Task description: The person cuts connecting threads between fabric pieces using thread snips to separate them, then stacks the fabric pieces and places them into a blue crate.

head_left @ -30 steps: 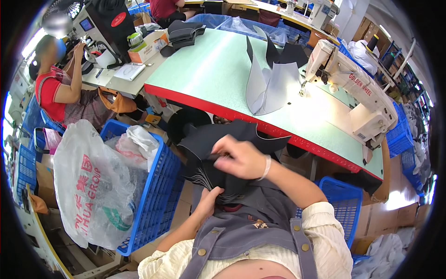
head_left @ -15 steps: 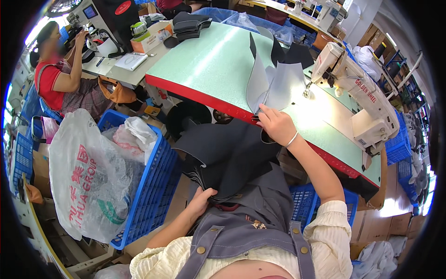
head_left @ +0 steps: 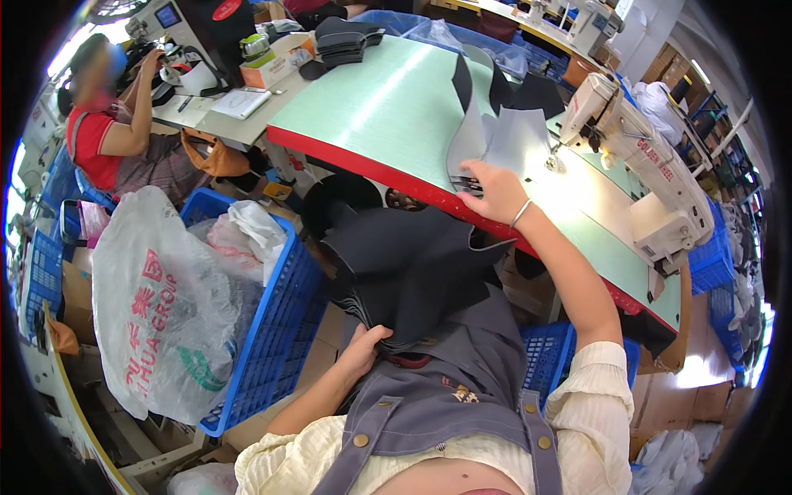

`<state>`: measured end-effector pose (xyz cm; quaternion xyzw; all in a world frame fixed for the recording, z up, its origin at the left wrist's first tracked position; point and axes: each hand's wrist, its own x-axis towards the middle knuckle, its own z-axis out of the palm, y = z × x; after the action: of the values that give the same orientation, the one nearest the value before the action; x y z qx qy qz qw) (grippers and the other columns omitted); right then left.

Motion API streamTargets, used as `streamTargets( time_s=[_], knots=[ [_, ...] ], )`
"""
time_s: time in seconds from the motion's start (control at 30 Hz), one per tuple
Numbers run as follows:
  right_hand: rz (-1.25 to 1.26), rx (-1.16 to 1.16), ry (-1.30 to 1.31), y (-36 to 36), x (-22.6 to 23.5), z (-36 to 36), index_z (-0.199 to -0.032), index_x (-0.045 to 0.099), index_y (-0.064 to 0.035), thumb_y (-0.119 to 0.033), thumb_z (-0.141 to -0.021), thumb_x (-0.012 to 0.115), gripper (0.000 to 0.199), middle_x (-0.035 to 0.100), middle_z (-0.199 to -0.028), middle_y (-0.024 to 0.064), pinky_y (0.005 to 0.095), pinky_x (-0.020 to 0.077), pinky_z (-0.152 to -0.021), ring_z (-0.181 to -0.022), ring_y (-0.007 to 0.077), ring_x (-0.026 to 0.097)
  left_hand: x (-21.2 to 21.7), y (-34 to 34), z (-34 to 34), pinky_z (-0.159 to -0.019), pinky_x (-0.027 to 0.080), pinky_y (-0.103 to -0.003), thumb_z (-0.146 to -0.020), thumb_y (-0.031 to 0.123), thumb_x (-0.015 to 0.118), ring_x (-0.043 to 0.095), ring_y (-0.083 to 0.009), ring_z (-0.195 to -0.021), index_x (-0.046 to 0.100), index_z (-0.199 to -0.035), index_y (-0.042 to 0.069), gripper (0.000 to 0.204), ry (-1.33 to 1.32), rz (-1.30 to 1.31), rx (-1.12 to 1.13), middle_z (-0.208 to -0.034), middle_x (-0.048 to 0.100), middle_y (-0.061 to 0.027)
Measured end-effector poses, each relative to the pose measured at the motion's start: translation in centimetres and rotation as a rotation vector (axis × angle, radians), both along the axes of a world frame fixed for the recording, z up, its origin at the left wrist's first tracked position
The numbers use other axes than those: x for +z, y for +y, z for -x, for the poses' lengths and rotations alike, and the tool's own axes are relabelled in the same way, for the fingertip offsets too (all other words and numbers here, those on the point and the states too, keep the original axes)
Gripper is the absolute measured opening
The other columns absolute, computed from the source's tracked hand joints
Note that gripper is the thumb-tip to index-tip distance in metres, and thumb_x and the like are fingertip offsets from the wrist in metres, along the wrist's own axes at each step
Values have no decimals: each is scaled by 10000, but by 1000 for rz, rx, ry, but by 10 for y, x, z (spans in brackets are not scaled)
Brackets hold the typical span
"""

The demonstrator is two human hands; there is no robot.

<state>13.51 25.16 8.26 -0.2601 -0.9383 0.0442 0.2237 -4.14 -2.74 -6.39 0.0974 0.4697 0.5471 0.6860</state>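
A stack of black fabric pieces [head_left: 412, 264] rests on my lap, its layered edges fanned toward the left. My left hand [head_left: 363, 351] pinches the stack's near left edge between thumb and fingers. At the red front edge of the pale green sewing table [head_left: 363, 107], my right hand [head_left: 497, 194] has its fingers bent around something small and dark, too hidden to name. Just beyond those fingers, pale grey panels [head_left: 516, 140] with dark undersides stand curled on the tabletop. The sewing machine [head_left: 635, 157] is right of them, its lamp lit over the needle area.
A blue crate [head_left: 276, 330] with clear plastic bags [head_left: 177, 305] stands left of my lap. Another blue crate [head_left: 544, 359] is under the table at right. More black pieces [head_left: 346, 41] are stacked on the table's far left. A co-worker [head_left: 111, 136] sits at far left.
My right hand has shifted its fingers at the table edge, and its thumb now stands farther from the forefinger. The black stack's right flap has come away from the hand. My left hand keeps its grip.
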Motion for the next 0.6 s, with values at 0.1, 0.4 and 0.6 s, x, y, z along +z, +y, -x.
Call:
streamTargets(
  time_s=[0.1, 0.4, 0.6],
  knots=[
    [38, 76, -137, 23, 9, 1, -1256, 483, -184, -97, -710, 529, 555, 597, -858, 137, 402, 464, -683, -788, 314, 583, 9, -1, 10, -943, 401, -374, -712, 59, 518, 529, -238, -1055, 444, -1183, -52, 490, -17, -17, 45, -1152, 538, -145],
    [357, -135, -367, 44, 15, 2, -962, 543, -75, -117, -727, 554, 239, 620, -880, 153, 426, 454, -740, -838, 354, 586, 186, 17, 90, -910, 434, -440, -809, 256, 443, 545, -303, -1062, 485, -1192, -30, 479, -60, -358, 210, -1170, 557, -172],
    [113, -87, -218, 31, 2, -6, -911, 511, -41, -68, -692, 577, 230, 590, -801, 177, 436, 456, -697, -789, 367, 574, 345, 180, 128, -930, 420, -527, -888, 383, 486, 463, -372, -1147, 389, -1292, 48, 534, 110, -709, 44, -1278, 459, -180]
  ],
)
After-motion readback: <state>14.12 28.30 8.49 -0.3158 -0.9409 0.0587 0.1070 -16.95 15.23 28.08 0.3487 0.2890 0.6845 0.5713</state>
